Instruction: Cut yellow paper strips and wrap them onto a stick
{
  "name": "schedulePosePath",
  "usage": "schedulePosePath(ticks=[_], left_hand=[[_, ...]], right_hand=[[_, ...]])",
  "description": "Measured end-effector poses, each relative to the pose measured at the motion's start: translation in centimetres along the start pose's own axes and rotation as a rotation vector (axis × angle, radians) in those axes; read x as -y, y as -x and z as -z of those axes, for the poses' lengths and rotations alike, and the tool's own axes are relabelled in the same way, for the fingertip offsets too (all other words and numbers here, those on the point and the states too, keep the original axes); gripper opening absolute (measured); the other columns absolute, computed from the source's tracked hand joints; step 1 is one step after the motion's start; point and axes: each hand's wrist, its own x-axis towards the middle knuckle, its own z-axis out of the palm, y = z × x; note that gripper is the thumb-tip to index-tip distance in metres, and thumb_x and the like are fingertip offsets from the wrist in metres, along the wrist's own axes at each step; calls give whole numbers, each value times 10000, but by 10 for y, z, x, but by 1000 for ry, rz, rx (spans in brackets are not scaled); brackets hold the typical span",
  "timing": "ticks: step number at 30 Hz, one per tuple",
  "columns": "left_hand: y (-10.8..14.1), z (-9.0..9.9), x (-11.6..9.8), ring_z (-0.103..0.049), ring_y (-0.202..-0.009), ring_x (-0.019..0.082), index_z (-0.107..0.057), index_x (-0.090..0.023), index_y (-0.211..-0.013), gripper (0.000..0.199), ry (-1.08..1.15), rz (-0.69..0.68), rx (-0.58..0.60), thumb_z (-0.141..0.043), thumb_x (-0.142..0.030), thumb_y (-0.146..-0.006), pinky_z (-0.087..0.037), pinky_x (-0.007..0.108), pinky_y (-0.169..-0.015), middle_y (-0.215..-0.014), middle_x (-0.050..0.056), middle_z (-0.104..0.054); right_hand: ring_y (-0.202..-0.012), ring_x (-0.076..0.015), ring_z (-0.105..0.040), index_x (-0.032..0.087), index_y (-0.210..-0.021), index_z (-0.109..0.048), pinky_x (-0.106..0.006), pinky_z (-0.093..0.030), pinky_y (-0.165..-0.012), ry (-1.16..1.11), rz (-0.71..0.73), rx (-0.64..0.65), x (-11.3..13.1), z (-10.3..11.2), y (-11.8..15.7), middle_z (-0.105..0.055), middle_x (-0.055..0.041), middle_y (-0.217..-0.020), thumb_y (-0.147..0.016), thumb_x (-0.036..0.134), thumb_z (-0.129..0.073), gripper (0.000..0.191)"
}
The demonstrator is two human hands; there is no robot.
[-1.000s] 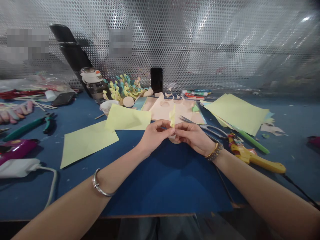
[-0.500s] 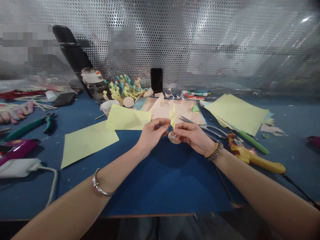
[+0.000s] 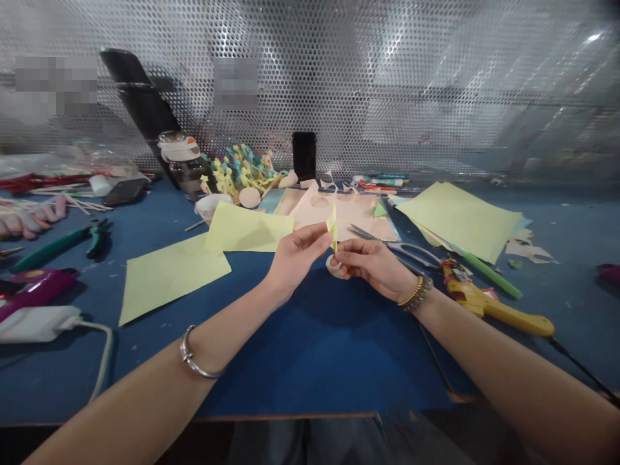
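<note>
A small yellow paper piece stands upright between my two hands, above the blue table. My left hand pinches it from the left side. The fingers of my right hand are closed on its lower end from the right. A pale round disc sits at my right fingertips, partly hidden by them. Behind my left hand lies a yellow sheet, with another yellow sheet farther left. Scissors rest just beyond my right hand.
A yellow glue gun and a green cutter lie right of my right arm. Yellow sheets are stacked behind them. Green pliers and a white cable are at the left. A phone stands at the back.
My left fingers have moved slightly up and right, onto the yellow paper piece. The pale disc has tilted a little at my right fingertips.
</note>
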Motion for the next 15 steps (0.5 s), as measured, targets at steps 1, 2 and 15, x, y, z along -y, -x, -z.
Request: schedulePosePath(ticks=[1, 2, 15], left_hand=[[0, 0, 1, -617, -887, 163, -700, -189, -959, 269, -3, -20, 9, -708, -331, -730, -490, 277, -777, -1015, 48, -694], [-1, 1, 1, -617, -889, 165, -701, -188, -958, 269, -7, -37, 14, -711, -329, -729, -491, 280, -780, -1017, 49, -695], [-2, 1, 2, -614, -818, 148, -706, -168, -919, 270, -23, -54, -12, -743, -315, -696, -488, 282, -770, -921, 42, -703]], right_hand=[[-609, -91, -577, 141, -766, -647, -252, -450, -587, 14, -3, 1, 0, 0, 0, -672, -35, -761, -709, 302, -746, 198], [-608, -92, -579, 143, -768, -649, -249, -452, -585, 31, -4, 1, 1, 0, 0, -672, -33, -757, -710, 303, -744, 196], [-587, -92, -609, 168, -781, -652, -225, -478, -552, 220, 43, -4, -2, -2, 1, -688, -32, -766, -702, 316, -739, 189]])
